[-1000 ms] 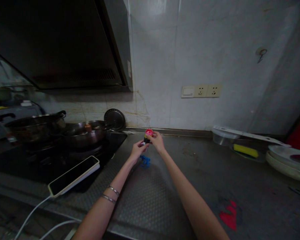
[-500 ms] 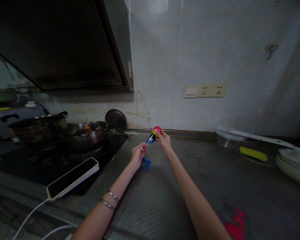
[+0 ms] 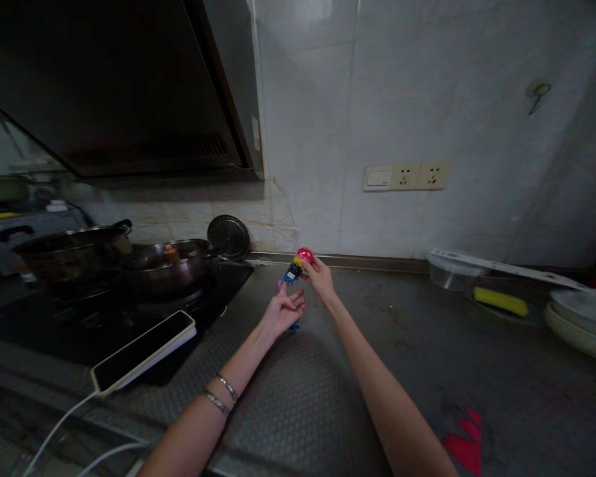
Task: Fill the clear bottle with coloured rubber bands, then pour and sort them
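Note:
My right hand (image 3: 320, 278) pinches a small bulb-shaped object (image 3: 304, 256) above the counter. It has a shiny red round end, then yellow, black and blue bands with a white patch, and it tilts down to the left. Just below its blue end is my left hand (image 3: 283, 311), turned partly palm up with the fingers apart. One of its fingertips is at the blue end; whether it touches I cannot tell. A bit of pinkish purple (image 3: 279, 285) shows beside that fingertip. Partly hidden behind the left hand lies a small blue heap (image 3: 293, 328) on the counter.
A phone (image 3: 144, 351) with a cable lies by the stove at left. A pan (image 3: 163, 268), a pot (image 3: 69, 258) and a round lid (image 3: 228, 237) stand behind it. At right are a plastic tub (image 3: 451, 273), a yellow sponge (image 3: 501, 302) and stacked dishes (image 3: 581, 324).
My left hand has opened from a pinch at the object's lower end and turned palm up. The right hand and the object have shifted slightly left. Less of the blue heap shows.

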`<state>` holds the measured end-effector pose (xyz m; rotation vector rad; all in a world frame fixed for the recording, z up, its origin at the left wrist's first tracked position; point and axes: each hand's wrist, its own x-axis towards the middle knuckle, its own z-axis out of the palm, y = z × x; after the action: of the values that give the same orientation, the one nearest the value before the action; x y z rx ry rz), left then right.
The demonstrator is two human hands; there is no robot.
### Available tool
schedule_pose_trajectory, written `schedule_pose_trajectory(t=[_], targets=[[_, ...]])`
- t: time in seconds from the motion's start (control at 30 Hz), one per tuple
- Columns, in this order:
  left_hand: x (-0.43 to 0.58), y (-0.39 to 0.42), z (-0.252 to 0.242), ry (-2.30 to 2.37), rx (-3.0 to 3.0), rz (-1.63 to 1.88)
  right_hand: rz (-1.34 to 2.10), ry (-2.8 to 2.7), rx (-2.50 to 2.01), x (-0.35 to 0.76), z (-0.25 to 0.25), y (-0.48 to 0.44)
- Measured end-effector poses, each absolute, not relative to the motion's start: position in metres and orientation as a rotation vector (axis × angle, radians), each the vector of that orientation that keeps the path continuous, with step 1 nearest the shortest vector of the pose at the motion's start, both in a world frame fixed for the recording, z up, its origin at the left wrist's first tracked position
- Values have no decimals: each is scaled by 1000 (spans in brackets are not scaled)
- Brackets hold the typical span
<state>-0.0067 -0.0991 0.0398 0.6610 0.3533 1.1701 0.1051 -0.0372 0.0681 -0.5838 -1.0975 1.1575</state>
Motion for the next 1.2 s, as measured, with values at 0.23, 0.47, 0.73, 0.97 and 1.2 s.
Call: schedule_pose_trajectory(t=[0.23, 0.47, 0.73, 0.97, 1.2], targets=[[-8, -95, 40, 388, 650, 1230, 1157, -1085, -606, 106, 67, -37], [-9, -89, 35, 455, 578, 1291, 1147, -1049, -623, 109, 66, -29], [-7, -88, 34, 465, 575, 1307, 1130, -1059, -636, 113, 68, -30], [-10, -88, 37, 503, 438, 1205, 1166, -1208, -575, 112, 81, -42], [-18, -87, 41, 479, 431, 1223, 1141, -1180, -563, 110, 87, -45]])
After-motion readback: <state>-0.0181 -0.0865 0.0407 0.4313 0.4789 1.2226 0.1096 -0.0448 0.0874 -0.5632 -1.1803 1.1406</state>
